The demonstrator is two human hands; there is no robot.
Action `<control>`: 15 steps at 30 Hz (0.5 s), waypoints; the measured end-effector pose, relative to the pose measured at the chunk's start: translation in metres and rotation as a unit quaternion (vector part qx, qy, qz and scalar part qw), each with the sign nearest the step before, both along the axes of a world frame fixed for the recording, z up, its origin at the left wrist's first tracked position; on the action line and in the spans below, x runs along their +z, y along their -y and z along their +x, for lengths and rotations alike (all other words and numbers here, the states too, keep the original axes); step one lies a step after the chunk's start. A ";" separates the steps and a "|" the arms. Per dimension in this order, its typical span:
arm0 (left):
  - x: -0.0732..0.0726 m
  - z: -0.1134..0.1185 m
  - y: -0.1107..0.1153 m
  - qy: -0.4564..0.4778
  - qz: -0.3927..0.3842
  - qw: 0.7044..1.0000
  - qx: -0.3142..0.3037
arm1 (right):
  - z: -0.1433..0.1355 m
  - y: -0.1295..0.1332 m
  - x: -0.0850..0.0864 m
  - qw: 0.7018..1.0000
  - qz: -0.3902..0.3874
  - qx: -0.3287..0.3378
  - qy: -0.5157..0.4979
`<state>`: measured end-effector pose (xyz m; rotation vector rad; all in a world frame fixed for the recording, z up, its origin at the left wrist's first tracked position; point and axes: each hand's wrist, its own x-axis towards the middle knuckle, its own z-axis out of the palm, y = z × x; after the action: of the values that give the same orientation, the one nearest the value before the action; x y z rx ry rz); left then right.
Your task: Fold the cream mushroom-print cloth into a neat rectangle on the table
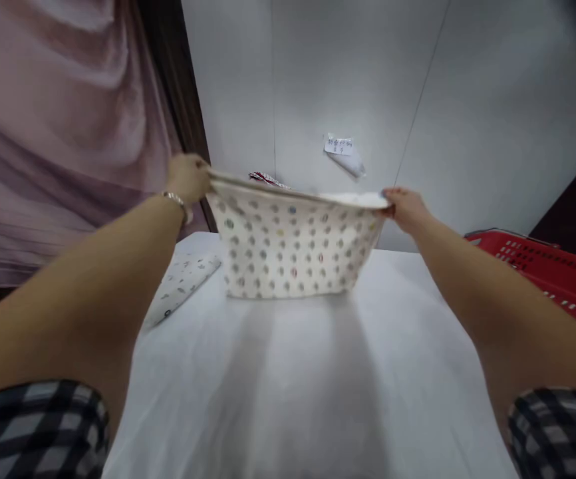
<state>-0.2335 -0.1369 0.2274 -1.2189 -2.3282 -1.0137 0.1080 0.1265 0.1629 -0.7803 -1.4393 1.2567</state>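
Observation:
A white cloth (pixel 288 246) with rows of small printed motifs hangs stretched between my two hands over the table. My left hand (pixel 188 178) is closed on its upper left corner, and my right hand (pixel 405 207) pinches the upper right corner. The top edge shows more than one layer and slopes slightly down to the right. Its lower edge hangs near the white table surface; whether it touches I cannot tell. Left of it lies a folded patterned cloth (pixel 183 283) on the table.
White cloth covers the table (pixel 308 386). A red basket (pixel 547 266) stands at the right. Behind the held cloth, a red-and-white item (pixel 268 178) partly shows. A labelled plastic sleeve (pixel 345 154) is on the back wall. A pink curtain (pixel 63 133) hangs at the left.

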 end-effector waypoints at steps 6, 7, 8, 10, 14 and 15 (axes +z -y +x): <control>0.062 0.008 0.008 -0.027 0.105 0.993 0.057 | 0.006 -0.017 0.067 0.993 0.107 0.022 -0.051; 0.055 0.012 0.016 -0.039 0.092 0.994 0.051 | 0.011 -0.013 0.063 0.993 0.103 0.025 -0.043; 0.044 0.016 0.026 -0.061 0.073 0.995 0.041 | 0.017 -0.008 0.054 0.994 0.096 0.031 -0.033; 0.008 0.023 0.048 -0.084 0.020 0.996 0.034 | 0.031 0.007 0.026 0.996 0.075 0.053 -0.005; -0.112 0.031 0.105 -0.014 -0.104 0.994 0.017 | 0.066 0.060 -0.072 0.989 0.001 0.115 0.091; -0.147 0.034 0.121 0.017 -0.133 0.991 0.010 | 0.075 0.078 -0.103 0.982 -0.030 0.139 0.121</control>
<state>-0.1999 -0.2579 0.0808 -1.2771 -2.5602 -0.7380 0.1828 0.0487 0.0599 -0.8139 -1.7614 1.4595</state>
